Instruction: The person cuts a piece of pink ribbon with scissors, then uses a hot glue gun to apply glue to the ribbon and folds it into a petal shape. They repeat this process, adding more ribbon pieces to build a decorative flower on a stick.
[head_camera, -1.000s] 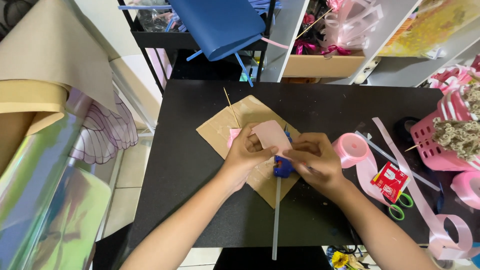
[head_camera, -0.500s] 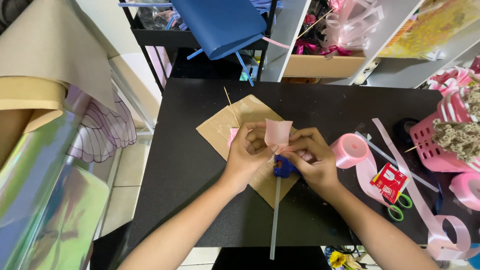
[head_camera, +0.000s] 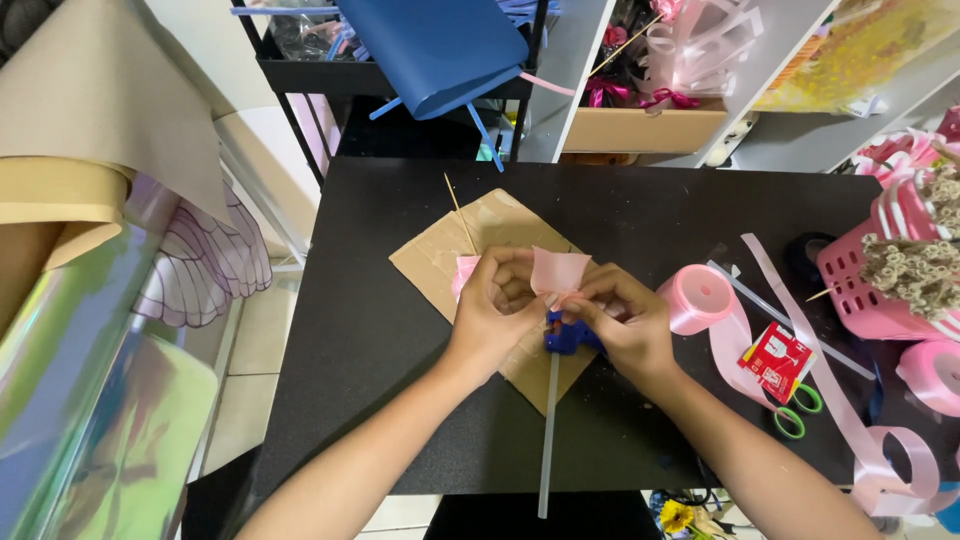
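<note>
Pinching a folded pink ribbon piece (head_camera: 560, 272) between them, the left hand (head_camera: 497, 310) and right hand (head_camera: 620, 322) are meeting fingertip to fingertip over a brown cardboard sheet (head_camera: 440, 262) on the black table (head_camera: 340, 330). A blue glue gun (head_camera: 566, 338) is lying just beneath, its glue stick (head_camera: 546, 440) pointing toward the person, with a pink ribbon roll (head_camera: 695, 298) sitting near the right hand.

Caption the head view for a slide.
Both hands, left hand and right hand, pinch a pink ribbon piece over cardboard.
</note>
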